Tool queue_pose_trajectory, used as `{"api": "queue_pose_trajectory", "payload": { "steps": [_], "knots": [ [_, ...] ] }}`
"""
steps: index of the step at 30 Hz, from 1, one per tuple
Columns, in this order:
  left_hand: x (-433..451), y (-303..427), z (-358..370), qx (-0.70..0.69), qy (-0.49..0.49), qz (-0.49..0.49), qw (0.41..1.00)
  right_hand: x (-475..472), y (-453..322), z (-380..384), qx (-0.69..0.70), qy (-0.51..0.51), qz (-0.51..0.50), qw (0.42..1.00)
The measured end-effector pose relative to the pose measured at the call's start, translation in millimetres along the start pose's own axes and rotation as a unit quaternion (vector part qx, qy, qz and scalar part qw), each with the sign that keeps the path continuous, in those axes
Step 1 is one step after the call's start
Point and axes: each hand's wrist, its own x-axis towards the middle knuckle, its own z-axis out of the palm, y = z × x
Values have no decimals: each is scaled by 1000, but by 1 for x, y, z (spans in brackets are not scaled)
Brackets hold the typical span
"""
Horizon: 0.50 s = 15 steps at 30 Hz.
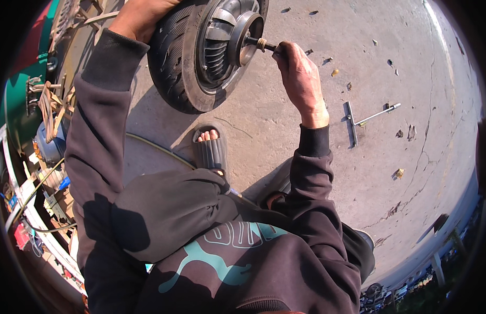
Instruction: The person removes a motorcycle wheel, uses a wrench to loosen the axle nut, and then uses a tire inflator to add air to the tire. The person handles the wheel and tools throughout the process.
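Observation:
A hub-motor wheel (211, 55) with a black treaded tyre (176, 66) stands tilted before me, its top cut off by the picture's edge. My left hand (143, 15) grips the tyre from the upper left, its fingers partly hidden. Out of the hub's round brake drum (245, 39) comes a dark shaft or cable (269, 46) with a tan wrap (261, 44) around it. The fingers of my right hand (300, 74) are closed on its outer end. Whether that part is rigid I cannot tell.
On the concrete floor (384, 78) to the right lies a T-handled wrench (368, 119), among leaves and several small dark bits. A yellowish hose (160, 151) runs past my sandal (209, 153). Scrap wood (50, 110) and a blue container (50, 141) crowd the left side.

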Motion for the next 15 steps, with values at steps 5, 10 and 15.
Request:
{"api": "queue_pose_trajectory", "payload": {
  "steps": [5, 10, 15],
  "knots": [
    [-7, 3, -1, 18, -11, 14, 1000, 3, -2, -7, 0, -66, 38, 997],
    [-4, -5, -5, -25, -11, 22, 999, 15, 0, -22, 40, -150, 56, 986],
    [-8, -4, -8, 58, 11, 40, 997, 32, 13, -38, 360, -339, 280, 823]
  ]
}}
